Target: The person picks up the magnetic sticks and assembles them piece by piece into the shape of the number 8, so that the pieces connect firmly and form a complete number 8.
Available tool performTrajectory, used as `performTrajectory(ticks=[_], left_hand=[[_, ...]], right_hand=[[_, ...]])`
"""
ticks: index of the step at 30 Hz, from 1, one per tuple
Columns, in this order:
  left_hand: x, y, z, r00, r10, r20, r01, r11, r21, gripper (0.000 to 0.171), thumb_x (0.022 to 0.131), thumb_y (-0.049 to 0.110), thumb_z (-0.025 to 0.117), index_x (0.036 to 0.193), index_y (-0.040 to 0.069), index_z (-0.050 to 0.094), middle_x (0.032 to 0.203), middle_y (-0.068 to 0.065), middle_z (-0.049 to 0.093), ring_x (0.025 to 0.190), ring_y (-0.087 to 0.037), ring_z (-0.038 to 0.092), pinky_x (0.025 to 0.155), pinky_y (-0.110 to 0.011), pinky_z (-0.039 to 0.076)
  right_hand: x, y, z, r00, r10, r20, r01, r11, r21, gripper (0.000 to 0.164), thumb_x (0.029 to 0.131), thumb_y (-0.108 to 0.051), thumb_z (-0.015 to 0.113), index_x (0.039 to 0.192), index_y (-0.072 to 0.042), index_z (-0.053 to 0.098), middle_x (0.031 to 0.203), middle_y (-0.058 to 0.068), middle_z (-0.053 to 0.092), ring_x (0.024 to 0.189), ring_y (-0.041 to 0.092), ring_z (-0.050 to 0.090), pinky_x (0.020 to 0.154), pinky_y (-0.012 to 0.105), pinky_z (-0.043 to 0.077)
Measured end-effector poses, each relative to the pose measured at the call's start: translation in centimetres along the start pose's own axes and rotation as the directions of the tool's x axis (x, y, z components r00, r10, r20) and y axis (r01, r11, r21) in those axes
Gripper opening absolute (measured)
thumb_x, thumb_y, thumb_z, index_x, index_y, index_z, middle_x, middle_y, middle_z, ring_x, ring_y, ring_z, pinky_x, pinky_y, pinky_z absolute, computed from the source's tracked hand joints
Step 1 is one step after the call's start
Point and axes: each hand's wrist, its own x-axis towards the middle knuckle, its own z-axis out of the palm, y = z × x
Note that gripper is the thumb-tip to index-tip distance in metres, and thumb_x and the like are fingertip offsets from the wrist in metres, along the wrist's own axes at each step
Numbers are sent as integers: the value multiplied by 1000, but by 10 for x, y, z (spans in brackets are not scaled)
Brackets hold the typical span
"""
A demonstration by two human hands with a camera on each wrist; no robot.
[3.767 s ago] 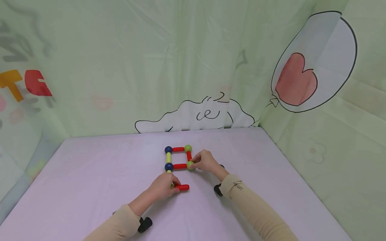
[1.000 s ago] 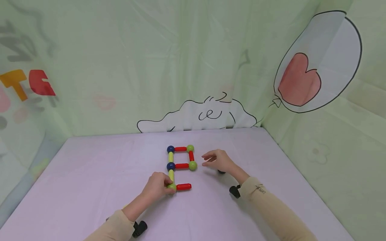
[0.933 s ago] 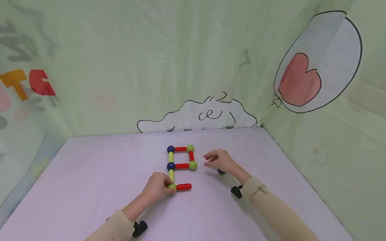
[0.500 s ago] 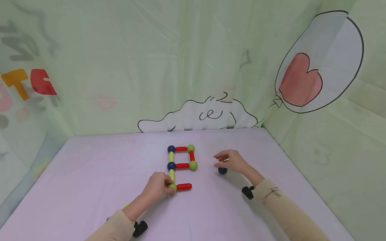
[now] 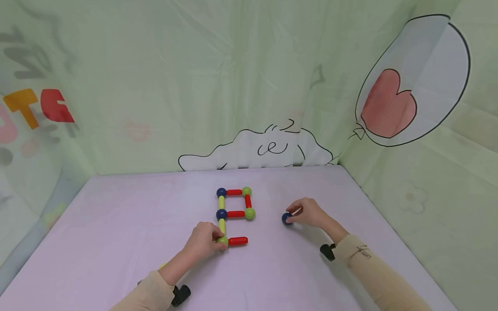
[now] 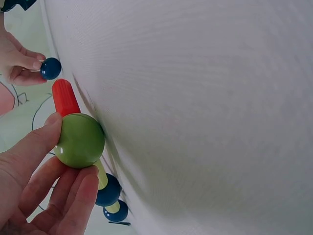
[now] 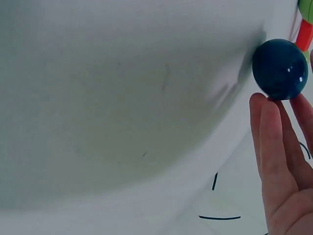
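My left hand (image 5: 203,240) pinches a green ball (image 6: 80,141) at the near corner of a flat magnetic ball-and-rod figure. From that ball a red rod (image 5: 238,241) sticks out to the right, its far end free. A yellow rod (image 5: 222,226) links it to a blue ball (image 5: 221,214), one corner of a square of red and yellow rods with blue and green balls. Off to the right, my right hand (image 5: 310,214) holds a separate dark blue ball (image 7: 280,69) between thumb and fingers, low at the table surface.
A pale lilac cloth covers the table (image 5: 116,216). Under my left forearm a small yellow piece (image 5: 163,264) shows, mostly hidden. Black wrist cameras are strapped below both sleeves. Printed green curtains (image 5: 155,86) stand behind the table and at its sides.
My right hand has left the square's near-right green ball, moved right and taken hold of the loose blue ball. My left hand stays at its green ball.
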Motion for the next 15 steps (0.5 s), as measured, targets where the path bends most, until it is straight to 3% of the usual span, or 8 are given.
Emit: performTrajectory(ticks=[8, 15], left_hand=[[0, 0, 0, 1000, -5, 4, 5, 1000, -6, 26, 68, 13, 81, 89, 1, 72, 70, 2, 61, 63, -10, 49, 54, -19, 43], [0, -1, -1, 1000, -7, 7, 7, 1000, -8, 27, 67, 13, 81, 89, 0, 72, 72, 1, 62, 64, -10, 49, 54, -19, 43]], right_hand=[[-2, -1, 1, 999, 41, 15, -41, 999, 22, 24, 73, -9, 76, 92, 4, 67, 89, 12, 67, 80, 23, 63, 64, 28, 50], [-3, -10, 8, 994, 43, 97, -49, 997, 61, 24, 72, -11, 77, 90, 2, 68, 86, 9, 67, 78, 21, 63, 62, 27, 50]])
